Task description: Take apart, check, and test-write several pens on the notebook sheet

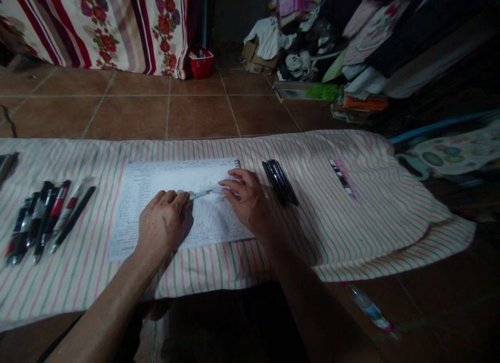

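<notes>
My left hand (163,217) pinches a slim pale pen (200,195) between thumb and fingers, its thin end pointing right. Facing it, my right hand (247,199) has its fingers curved and the thumb and a fingertip close together, right at the pen's thin end. A faint, see-through piece shows by those fingertips, too blurred to name. Both hands are over a spiral notepad (175,171) with handwriting on its page and a printed sheet (130,212) showing at its left side. Just right of my right hand lies a bundle of dark pens (280,182).
Several black, red and clear pens (47,214) lie on the left of the striped cloth (312,233). A pink and a black-and-white pen (344,179) rest at right. Beyond are a red basket (201,66) and piled clothes. A plastic bottle (367,305) lies on the floor.
</notes>
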Tool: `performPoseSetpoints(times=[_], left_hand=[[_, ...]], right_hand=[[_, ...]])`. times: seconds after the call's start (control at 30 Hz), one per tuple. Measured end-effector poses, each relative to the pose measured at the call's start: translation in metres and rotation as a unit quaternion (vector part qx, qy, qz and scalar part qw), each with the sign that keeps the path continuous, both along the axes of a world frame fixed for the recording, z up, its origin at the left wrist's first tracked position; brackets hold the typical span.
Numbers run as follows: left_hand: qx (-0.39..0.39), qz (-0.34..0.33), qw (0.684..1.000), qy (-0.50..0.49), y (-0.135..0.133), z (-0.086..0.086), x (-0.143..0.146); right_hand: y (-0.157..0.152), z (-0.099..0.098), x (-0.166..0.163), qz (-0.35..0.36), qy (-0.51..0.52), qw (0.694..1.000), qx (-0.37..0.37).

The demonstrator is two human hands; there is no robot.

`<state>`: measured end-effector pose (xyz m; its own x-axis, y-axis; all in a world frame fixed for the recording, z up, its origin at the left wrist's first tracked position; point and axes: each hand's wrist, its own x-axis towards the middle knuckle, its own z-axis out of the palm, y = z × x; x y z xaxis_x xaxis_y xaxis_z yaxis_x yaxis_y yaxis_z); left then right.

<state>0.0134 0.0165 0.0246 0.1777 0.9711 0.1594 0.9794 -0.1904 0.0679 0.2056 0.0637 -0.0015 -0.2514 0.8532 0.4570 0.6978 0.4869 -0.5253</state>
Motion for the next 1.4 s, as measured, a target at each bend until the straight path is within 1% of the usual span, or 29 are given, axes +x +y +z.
performPoseSetpoints(times=[0.2, 0.4, 0.6, 0.73, 0.9, 1.17, 1.4], left_hand=[[0.011, -0.008, 1.000, -0.008, 0.000, 0.000, 0.005], [0.018, -0.022, 1.000, -0.013, 0.000, 0.000, 0.009], [0.010, -0.031, 0.999, -0.006, 0.001, 0.000, 0.011], [0.013, -0.029, 0.999, -0.008, 0.001, -0.001, 0.010], [0.013, -0.025, 1.000, -0.009, 0.000, 0.000, 0.008], [0.010, -0.024, 1.000, 0.002, 0.000, 0.000, 0.002], [0.014, -0.026, 1.000, 0.009, 0.000, -0.002, -0.003]], right_hand=[[-0.001, -0.001, -0.001, 0.038, 0.005, 0.999, 0.011], [-0.002, 0.002, -0.003, 0.046, 0.004, 0.999, 0.000], [-0.002, 0.002, -0.002, 0.058, -0.005, 0.998, 0.019], [-0.001, 0.000, -0.001, 0.052, -0.011, 0.998, 0.024], [-0.001, 0.001, 0.001, 0.043, -0.011, 0.999, -0.003], [0.000, 0.006, 0.004, 0.033, -0.018, 0.999, -0.022], [0.002, 0.004, 0.009, 0.025, -0.030, 0.999, -0.004]])
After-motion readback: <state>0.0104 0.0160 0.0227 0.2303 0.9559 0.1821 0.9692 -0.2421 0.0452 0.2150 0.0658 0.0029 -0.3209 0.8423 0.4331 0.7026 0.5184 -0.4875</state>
